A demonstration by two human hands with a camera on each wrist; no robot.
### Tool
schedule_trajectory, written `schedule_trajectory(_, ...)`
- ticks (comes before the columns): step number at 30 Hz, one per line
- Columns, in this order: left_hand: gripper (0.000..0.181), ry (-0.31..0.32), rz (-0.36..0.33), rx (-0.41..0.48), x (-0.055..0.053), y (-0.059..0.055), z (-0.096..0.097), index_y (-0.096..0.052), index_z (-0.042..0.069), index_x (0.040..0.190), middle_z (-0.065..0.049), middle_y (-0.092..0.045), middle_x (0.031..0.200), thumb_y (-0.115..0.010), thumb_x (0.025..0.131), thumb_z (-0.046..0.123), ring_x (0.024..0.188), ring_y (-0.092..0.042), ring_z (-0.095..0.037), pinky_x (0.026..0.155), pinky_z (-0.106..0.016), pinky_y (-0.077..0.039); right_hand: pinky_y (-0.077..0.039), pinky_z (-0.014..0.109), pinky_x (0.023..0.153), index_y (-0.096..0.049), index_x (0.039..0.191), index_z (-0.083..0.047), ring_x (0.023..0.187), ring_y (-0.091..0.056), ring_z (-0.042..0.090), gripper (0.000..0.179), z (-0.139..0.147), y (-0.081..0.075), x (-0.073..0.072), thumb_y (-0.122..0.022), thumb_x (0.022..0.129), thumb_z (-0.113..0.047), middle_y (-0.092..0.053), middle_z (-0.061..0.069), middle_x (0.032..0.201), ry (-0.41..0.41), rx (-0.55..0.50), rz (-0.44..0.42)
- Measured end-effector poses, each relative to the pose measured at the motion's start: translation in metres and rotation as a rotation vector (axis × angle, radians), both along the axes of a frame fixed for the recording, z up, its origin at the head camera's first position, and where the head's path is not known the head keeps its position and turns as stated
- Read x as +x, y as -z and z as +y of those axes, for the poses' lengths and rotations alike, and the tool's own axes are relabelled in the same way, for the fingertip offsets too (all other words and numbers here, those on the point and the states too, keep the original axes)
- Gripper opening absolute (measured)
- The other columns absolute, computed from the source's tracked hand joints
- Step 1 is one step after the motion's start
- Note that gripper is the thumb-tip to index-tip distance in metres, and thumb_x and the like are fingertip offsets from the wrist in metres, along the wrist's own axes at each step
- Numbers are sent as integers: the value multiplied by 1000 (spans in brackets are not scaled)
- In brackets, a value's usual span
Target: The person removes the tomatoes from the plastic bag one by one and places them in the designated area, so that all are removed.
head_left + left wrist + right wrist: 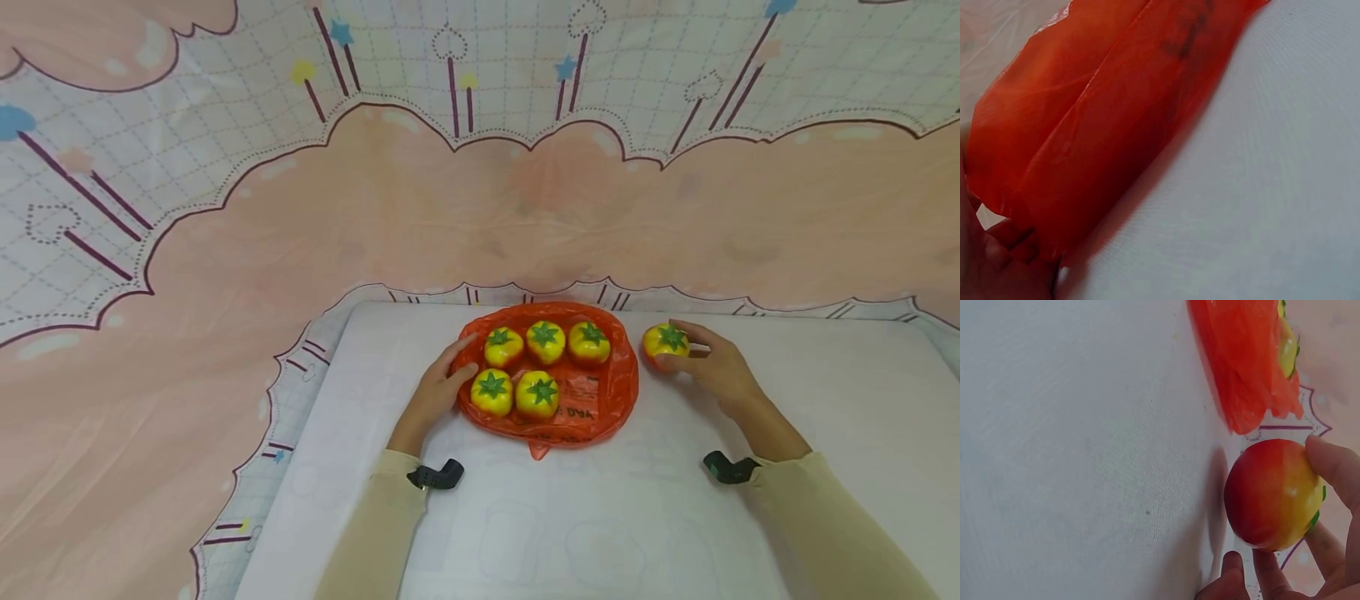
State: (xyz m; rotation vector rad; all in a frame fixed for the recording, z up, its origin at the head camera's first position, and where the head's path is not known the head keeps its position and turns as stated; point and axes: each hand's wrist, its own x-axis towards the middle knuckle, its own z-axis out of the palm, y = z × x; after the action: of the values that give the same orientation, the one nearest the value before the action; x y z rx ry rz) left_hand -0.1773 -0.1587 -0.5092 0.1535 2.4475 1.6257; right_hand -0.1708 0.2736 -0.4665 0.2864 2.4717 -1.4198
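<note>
In the head view, a red plastic bag (624, 375) sits on a white table (585, 517) with its mouth spread wide and its rim crumpled low, which leaves five bagged fruits (537, 396) in plain sight: three along the far side and two nearer the person, all stem side up, with printed lettering on the film beside the near pair. The left hand (431, 392) rests against the bag's left rim, thumb and forefinger spread apart, probably because film this limp would slide or fold inward without something to steady it. The right hand (716, 367) pinches a loose fruit (666, 337) just beyond the bag's right edge, its green leafy top uppermost. In the left wrist view, the bag's side stands up as a thin, half-see-through wall, with parts of the fingers showing through it low on the left; that spread seems meant to back the film rather than squeeze it. In the right wrist view, the thumb lies on one side of the loose fruit and the fingers on the other, a grip that suits a smooth, round skin; a shadow falls on the table close by, though whether the fruit touches the surface cannot be told.
</note>
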Motion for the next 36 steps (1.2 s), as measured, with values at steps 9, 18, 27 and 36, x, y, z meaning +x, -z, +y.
schedule_trajectory(9, 50, 5, 3, 1, 0, 0, 0, -45, 46, 150, 4, -34, 166, -57, 103, 37, 157, -26, -27, 126, -58, -22, -45, 64, 109, -27, 163, -22, 142, -33, 51, 93, 0, 1, -2, -76, 88, -49, -27, 24, 165, -12, 33, 2)
schedule_trajectory(18, 49, -5, -22, 2, 2, -3, 0, -45, 48, 150, 5, -33, 166, -57, 103, 39, 151, -34, -28, 116, -57, -41, -44, 64, 110, -28, 163, -23, 144, -31, 51, 93, 2, 5, -6, -77, 88, -48, -26, 24, 165, 9, 34, -9)
schedule_trajectory(27, 48, -18, -35, 2, 1, -4, 2, -45, 52, 148, 5, -33, 166, -57, 102, 42, 148, -37, -28, 111, -55, -48, -43, 64, 111, -26, 163, -24, 146, -29, 52, 94, 4, 6, -8, -77, 88, -49, -25, 26, 165, 5, 37, -15)
schedule_trajectory(36, 47, -16, -33, -6, 1, -2, 1, -44, 53, 147, 6, -33, 166, -57, 102, 44, 145, -39, -28, 104, -55, -53, -43, 63, 111, -25, 163, -24, 147, -28, 53, 94, 6, 4, -9, -77, 88, -47, -22, 24, 167, 19, 22, -25)
